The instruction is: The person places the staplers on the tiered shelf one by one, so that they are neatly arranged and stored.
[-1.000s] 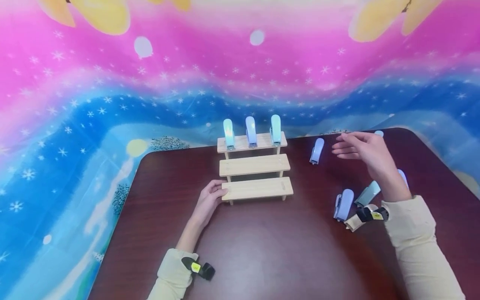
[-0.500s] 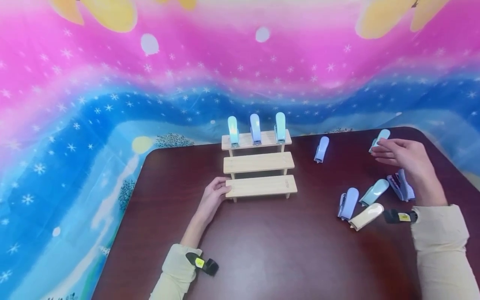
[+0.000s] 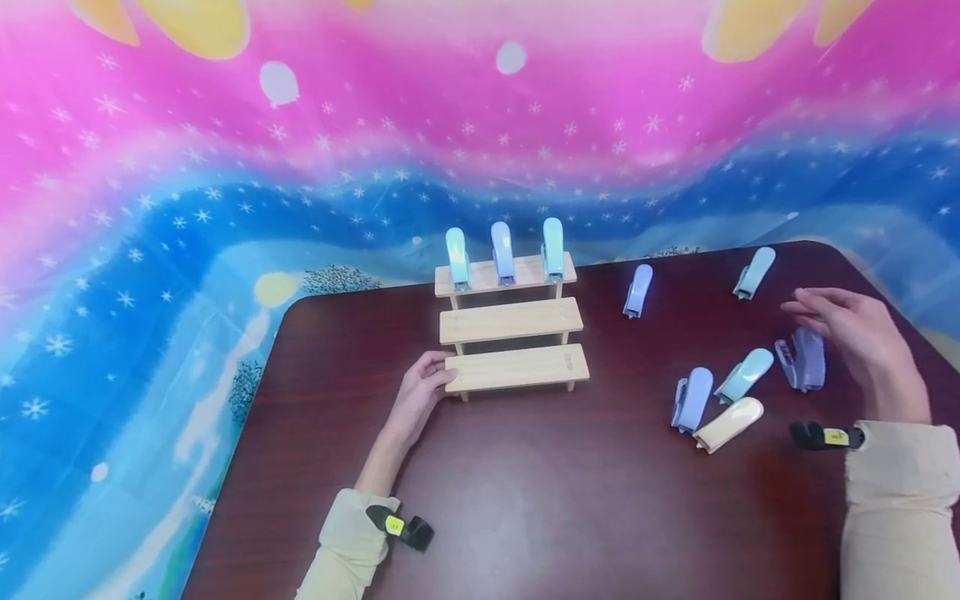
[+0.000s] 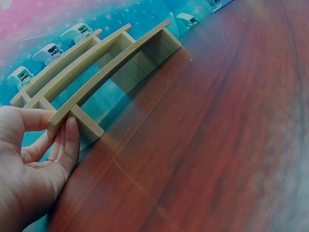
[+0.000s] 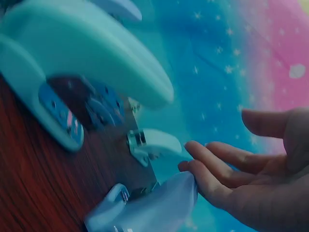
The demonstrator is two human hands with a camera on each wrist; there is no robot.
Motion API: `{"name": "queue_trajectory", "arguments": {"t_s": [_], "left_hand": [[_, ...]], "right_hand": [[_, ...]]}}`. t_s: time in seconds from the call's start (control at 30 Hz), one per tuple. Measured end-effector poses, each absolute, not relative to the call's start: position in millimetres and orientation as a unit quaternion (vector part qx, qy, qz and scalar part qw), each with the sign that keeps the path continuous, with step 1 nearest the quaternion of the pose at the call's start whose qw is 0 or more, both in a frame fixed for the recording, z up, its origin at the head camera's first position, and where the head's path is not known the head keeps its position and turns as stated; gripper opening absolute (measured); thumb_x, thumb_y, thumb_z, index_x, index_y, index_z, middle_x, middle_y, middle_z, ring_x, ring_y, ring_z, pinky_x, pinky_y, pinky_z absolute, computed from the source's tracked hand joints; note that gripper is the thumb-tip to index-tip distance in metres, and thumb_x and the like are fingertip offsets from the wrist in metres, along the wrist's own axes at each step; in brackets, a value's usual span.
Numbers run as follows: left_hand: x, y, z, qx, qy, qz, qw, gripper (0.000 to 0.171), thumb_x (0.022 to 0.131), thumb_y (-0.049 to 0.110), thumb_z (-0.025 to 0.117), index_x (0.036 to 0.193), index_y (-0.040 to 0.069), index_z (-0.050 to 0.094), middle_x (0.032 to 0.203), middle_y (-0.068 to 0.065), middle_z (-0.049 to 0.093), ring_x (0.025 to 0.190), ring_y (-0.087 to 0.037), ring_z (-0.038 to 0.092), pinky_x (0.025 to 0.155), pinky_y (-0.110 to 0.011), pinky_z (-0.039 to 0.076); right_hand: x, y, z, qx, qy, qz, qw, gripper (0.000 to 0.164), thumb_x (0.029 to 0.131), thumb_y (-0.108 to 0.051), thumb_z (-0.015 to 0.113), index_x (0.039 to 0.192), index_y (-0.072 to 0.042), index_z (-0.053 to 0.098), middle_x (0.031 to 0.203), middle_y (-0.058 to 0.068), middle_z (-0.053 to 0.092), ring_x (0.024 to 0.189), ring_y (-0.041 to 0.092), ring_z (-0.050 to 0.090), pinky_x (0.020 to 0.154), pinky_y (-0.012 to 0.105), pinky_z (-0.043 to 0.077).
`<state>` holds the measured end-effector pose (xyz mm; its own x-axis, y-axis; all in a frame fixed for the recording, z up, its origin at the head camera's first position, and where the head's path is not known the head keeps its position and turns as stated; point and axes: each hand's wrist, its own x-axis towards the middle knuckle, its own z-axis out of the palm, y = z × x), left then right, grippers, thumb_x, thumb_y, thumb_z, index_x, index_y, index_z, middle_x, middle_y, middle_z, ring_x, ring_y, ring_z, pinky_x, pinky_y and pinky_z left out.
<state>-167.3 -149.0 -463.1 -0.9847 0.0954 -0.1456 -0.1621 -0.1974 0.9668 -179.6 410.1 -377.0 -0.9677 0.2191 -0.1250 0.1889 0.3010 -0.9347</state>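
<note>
My left hand pinches the left end of the lowest step of a three-tier wooden display stand; the left wrist view has the thumb and fingers around that board end. Three staplers stand on the top tier: a mint one, a lilac one and another mint one. Over on the right, my right hand hovers with loosely extended fingers beside a purple stapler. In the right wrist view the fingertips overlap the tip of that stapler, and the palm holds nothing.
On the dark wooden table stand a lilac stapler and a mint one at the back right. Nearer are a lilac, a mint and a cream stapler, close together. A patterned cloth hangs behind.
My right hand has moved right and slightly toward me, from near the back lilac stapler to the purple one. The left hand keeps its hold on the stand. The head view has shifted slightly.
</note>
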Motion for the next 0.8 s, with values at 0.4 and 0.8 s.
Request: {"name": "queue_trajectory", "arguments": {"t_s": [0.4,0.8], "left_hand": [[-167,-151,-461,-0.028,0.631,0.771,0.08,0.032,0.096,-0.001,0.06,0.128,-0.008,0.054,0.109,-0.01,0.063,0.096,-0.017,0.063,0.082,-0.028,0.055],[-170,-149,-462,-0.024,0.63,0.771,0.089,0.033,0.096,-0.001,0.06,0.128,-0.008,0.054,0.108,-0.009,0.062,0.094,-0.018,0.063,0.081,-0.027,0.054]], "right_hand": [[-178,417,-378,-0.18,-0.931,0.317,-0.027,0.081,0.106,-0.043,0.051,0.148,0.021,0.026,0.143,0.049,0.03,0.125,0.065,0.037,0.102,0.073,0.039],[-175,433,-388,-0.063,-0.951,0.282,-0.112,0.075,0.102,-0.022,0.062,0.14,0.029,0.024,0.13,0.052,0.032,0.112,0.065,0.045,0.091,0.071,0.048]]}}
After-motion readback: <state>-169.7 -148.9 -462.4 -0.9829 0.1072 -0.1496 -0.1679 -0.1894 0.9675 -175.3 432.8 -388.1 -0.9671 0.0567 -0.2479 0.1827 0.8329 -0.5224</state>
